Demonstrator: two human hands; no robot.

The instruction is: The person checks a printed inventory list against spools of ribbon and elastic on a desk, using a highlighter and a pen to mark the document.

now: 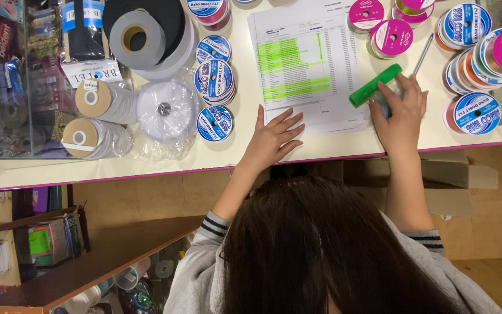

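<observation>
Both hands rested on the pale counter [146,166]; the left hand [274,136] lay flat with its fingers spread, holding nothing, its fingertips pressing the lower edge of a printed sheet [309,64] marked with green highlighted bands; the right hand [402,113] sat just beside that sheet's right edge, fingers curled loosely over a green highlighter [375,85] that lay tilted under the fingertips — whether it was truly gripped or only touched could not be told; a small clear object seemed to lie beneath the palm, too hidden to name. Beyond the right hand's fingers a slim pen [423,53] lay on the counter; to its right and above stood blue-labelled ribbon spools [476,113] and pink-labelled ribbon spools [393,37] — crowded close together. Left of the left hand stood another stack of blue-labelled spools [214,81]; further left sat a white tape roll wrapped in clear plastic [165,109], two pale rolls with tan cores [94,100], and a large grey roll [137,38]. Near the bottom of the view, the person's dark hair [321,250] and grey sleeves showed.
</observation>
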